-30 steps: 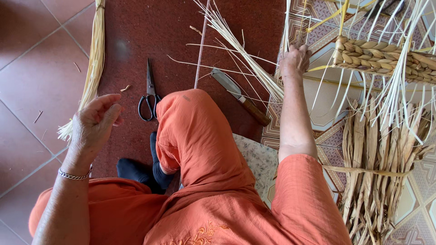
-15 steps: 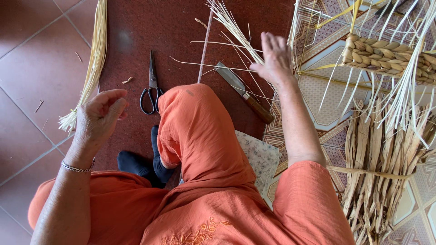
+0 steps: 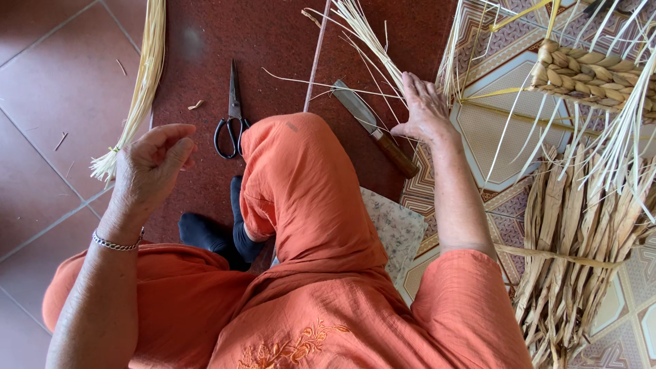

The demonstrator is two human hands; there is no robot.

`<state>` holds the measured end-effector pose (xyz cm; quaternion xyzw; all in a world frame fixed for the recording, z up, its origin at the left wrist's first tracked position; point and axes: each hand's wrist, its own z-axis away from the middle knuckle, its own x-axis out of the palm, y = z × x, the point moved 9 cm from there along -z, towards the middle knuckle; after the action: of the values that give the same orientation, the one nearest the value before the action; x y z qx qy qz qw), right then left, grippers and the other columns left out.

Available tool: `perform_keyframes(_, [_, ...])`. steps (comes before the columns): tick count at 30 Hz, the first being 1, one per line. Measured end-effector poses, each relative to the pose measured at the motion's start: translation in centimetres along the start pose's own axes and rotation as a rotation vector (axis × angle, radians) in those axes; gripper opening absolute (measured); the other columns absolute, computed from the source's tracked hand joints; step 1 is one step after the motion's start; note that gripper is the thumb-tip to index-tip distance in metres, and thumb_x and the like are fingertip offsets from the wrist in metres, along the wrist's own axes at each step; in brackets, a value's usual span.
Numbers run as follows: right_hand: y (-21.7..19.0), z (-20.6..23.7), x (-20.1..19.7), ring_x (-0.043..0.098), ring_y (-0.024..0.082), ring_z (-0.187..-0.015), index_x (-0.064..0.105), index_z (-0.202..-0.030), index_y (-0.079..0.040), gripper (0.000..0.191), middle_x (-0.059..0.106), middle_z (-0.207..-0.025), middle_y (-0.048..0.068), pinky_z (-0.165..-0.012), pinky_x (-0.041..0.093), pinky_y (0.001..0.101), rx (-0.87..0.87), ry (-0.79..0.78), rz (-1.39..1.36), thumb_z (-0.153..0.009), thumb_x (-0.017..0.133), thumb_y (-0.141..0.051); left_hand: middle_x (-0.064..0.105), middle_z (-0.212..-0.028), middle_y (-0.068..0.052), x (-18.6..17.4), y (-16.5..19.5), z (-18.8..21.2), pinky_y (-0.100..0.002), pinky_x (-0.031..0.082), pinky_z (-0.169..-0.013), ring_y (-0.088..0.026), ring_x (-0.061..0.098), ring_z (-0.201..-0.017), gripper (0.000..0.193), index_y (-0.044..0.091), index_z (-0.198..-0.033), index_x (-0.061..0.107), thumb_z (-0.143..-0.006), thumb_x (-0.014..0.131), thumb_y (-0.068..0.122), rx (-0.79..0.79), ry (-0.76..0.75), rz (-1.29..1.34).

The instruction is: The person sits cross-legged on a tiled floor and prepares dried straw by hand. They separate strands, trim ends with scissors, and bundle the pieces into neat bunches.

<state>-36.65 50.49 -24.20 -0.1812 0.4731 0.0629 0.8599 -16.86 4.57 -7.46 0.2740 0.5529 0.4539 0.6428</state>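
Observation:
My right hand (image 3: 425, 108) rests palm down on a fan of thin pale straw strips (image 3: 372, 41) lying on the red floor, fingers spread, beside a knife (image 3: 374, 127) with a wooden handle. My left hand (image 3: 152, 167) hovers over the floor with fingers loosely curled and nothing in them, near a tied bundle of straw (image 3: 140, 89) and black scissors (image 3: 231, 121). My raised knee in orange cloth (image 3: 301, 184) sits between both hands.
A partly woven basket (image 3: 591, 75) with loose upright strands stands at the upper right on patterned tiles. A sheaf of broad dried leaves (image 3: 577, 239) lies at the right. A patterned cushion (image 3: 393, 229) lies under my leg. A thin stick (image 3: 316, 58) lies on the floor.
My right hand has drawn back toward me and lowered flat onto the straw strips by the knife. My left hand has stayed raised, fingers curling slightly.

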Motion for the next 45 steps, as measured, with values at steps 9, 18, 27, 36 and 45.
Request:
perform_keyframes(9, [-0.6,0.8,-1.0,0.040,0.042,-0.148,0.019,-0.164,-0.008,0.125,0.037,-0.162,0.025,-0.126,0.025,0.0556,-0.052,0.247,0.055,-0.072,0.097,-0.041,0.073,-0.101,-0.008,0.7,-0.1,0.1,-0.025,0.059,-0.075,-0.010,0.069,-0.085,0.030,-0.001,-0.131,0.066,-0.107,0.065,0.016,0.015,-0.008,-0.010])
perform_keyframes(18, [-1.3,0.5,-1.2,0.059,0.018,-0.071,0.070,-0.076,-0.007,0.020,0.062,-0.072,0.006,-0.067,0.055,0.0357,-0.082,0.427,0.235,-0.092,0.080,-0.014,0.074,-0.099,-0.006,0.6,0.3,0.5,-0.024,0.061,-0.076,-0.008,0.071,-0.087,0.030,-0.001,-0.129,0.067,-0.105,0.065,0.018,-0.015,0.002,-0.070])
perform_keyframes(27, [-2.1,-0.5,-1.4,0.058,0.022,-0.057,0.059,-0.086,-0.004,0.007,0.066,-0.077,0.012,-0.047,0.049,0.0350,0.098,0.282,0.062,-0.091,0.063,-0.008,0.072,-0.097,-0.005,0.5,0.4,1.3,-0.024,0.057,-0.073,-0.009,0.067,-0.084,0.031,-0.001,-0.131,0.066,-0.106,0.064,0.016,0.005,-0.011,0.015])
perform_keyframes(36, [-2.1,0.9,-2.1,0.066,0.015,-0.058,0.037,-0.099,-0.011,0.018,0.066,-0.081,0.012,-0.044,0.056,0.0277,0.053,0.111,-1.246,-0.102,0.054,-0.015,0.071,-0.092,-0.005,0.0,1.3,2.1,-0.023,0.056,-0.068,-0.008,0.065,-0.078,0.028,-0.001,-0.127,0.067,-0.104,0.067,0.015,0.029,-0.003,0.031])
perform_keyframes(45, [-8.4,1.8,-2.5,0.040,0.004,-0.049,0.054,-0.111,-0.005,0.011,0.053,-0.073,0.001,-0.038,0.029,0.0204,0.023,0.218,-1.358,-0.109,0.051,-0.015,0.074,-0.094,-0.001,1.2,3.4,3.1,-0.022,0.057,-0.069,-0.006,0.067,-0.080,0.027,0.000,-0.123,0.069,-0.101,0.066,0.015,0.023,-0.031,0.209])
